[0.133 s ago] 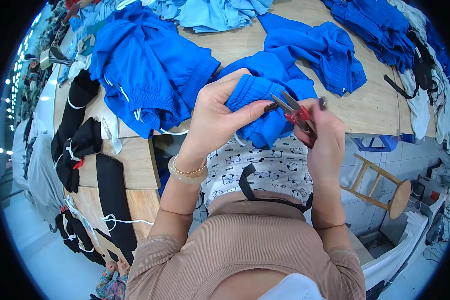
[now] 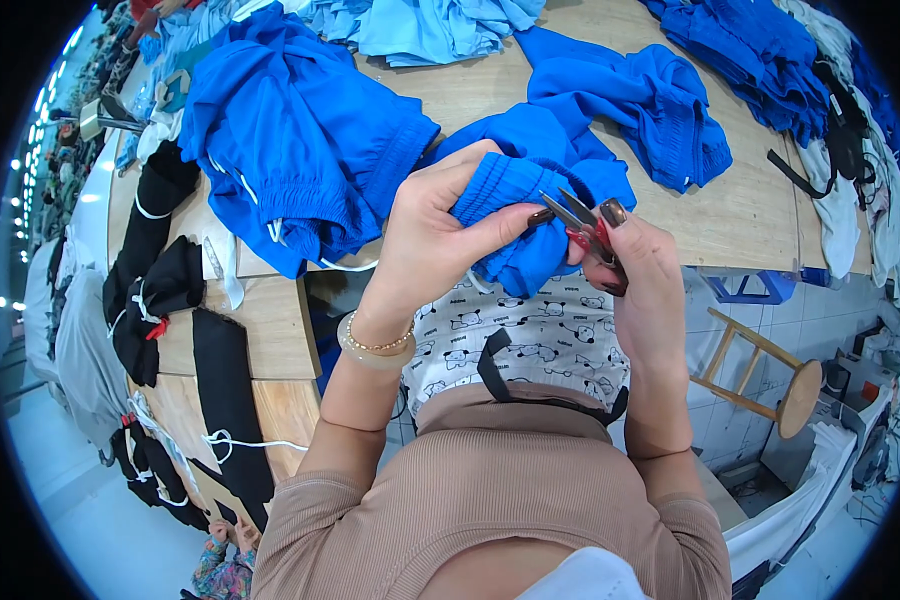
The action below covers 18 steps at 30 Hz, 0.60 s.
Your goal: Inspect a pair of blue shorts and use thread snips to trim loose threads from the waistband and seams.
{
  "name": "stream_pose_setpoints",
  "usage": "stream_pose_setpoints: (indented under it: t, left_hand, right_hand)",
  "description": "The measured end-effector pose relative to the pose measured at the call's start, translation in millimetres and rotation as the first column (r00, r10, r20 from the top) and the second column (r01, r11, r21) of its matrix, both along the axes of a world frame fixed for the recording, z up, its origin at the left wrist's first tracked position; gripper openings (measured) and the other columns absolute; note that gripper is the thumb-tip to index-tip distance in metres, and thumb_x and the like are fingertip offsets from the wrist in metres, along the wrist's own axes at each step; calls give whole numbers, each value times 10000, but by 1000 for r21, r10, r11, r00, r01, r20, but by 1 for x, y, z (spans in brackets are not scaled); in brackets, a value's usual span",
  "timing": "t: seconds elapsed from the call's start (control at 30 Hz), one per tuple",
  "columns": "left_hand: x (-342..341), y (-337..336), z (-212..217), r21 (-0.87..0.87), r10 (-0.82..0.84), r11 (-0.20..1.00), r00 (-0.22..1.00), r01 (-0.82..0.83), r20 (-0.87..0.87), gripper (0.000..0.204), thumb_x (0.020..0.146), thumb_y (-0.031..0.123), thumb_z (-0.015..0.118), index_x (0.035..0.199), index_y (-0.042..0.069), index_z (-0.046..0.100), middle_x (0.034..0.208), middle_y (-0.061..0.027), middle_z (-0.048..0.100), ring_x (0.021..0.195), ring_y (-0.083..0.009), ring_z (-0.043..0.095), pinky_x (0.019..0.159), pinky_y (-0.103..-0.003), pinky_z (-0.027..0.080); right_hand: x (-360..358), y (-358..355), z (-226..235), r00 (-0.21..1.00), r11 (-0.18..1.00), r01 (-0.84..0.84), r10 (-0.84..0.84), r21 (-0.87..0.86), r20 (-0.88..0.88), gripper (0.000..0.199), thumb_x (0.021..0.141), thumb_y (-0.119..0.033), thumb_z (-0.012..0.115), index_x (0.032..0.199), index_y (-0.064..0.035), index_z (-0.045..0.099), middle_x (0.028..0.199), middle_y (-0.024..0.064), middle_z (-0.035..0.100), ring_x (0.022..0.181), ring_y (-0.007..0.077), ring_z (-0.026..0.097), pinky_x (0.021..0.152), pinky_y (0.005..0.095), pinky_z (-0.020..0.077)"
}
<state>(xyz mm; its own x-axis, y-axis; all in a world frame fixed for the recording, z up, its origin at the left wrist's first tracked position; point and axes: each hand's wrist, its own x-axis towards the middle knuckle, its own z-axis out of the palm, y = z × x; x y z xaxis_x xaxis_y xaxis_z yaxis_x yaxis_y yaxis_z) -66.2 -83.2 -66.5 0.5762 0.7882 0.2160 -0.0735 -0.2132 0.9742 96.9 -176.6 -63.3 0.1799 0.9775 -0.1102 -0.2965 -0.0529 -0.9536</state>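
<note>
My left hand (image 2: 450, 225) pinches the gathered elastic waistband of a blue garment (image 2: 560, 140), its thumb lying on top of the band. Close by on the right, my right hand (image 2: 635, 250) grips small scissors (image 2: 588, 228) with red handles. Their blades are a little apart and point up and left, close to the waistband and my left thumb. The rest of this garment spreads over the table beyond my hands, and part of it hangs over the front edge.
Blue drawstring garments (image 2: 300, 140) lie heaped at left, with another blue garment (image 2: 640, 110) at right. Light blue cloth (image 2: 440, 25) and a blue stack (image 2: 750, 60) sit farther back on the wooden table (image 2: 750, 220). Black fabric pieces (image 2: 232, 390) lie left. A wooden stool (image 2: 798, 400) stands lower right.
My right thumb has come down onto the scissors' handle, and the hand has shifted slightly left. My left hand and the garment have hardly moved.
</note>
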Motion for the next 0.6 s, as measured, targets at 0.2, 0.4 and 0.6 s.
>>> stream_pose_setpoints:
  t: [0.2, 0.4, 0.6]
  left_hand:
    - [4, 0, 1, 72, -18, 997, 1000, 17, 1, 141, 731, -11, 684, 869, -23, 656, 781, -49, 571, 697, -113, 527, 620, -233, 430]
    - [3, 1, -5, 97, -14, 995, 1000, 11, 27, 132, 750, 15, 705, 850, -44, 641, 826, -16, 551, 708, -60, 506, 602, -185, 394]
    - [5, 0, -2, 36, -5, 999, 998, 3, 66, 154, 742, -24, 672, 896, -21, 660, 809, -41, 562, 715, -109, 509, 634, -227, 426]
  right_hand:
    - [0, 0, 3, 1000, 1000, -12, 12, -3, -3, 347, 942, -255, 461, 754, 12, 578, 597, -17, 444, 526, 36, 308, 480, 201, 212]
    - [2, -4, 17, 990, 994, 112, -113, 15, 85, 374, 953, -270, 461, 799, 41, 601, 601, 0, 473, 522, 34, 333, 467, 199, 229]
    - [4, -9, 15, 978, 997, 77, -76, 2, 192, 362, 958, -254, 469, 815, 39, 627, 620, 2, 519, 519, 26, 344, 462, 192, 261]
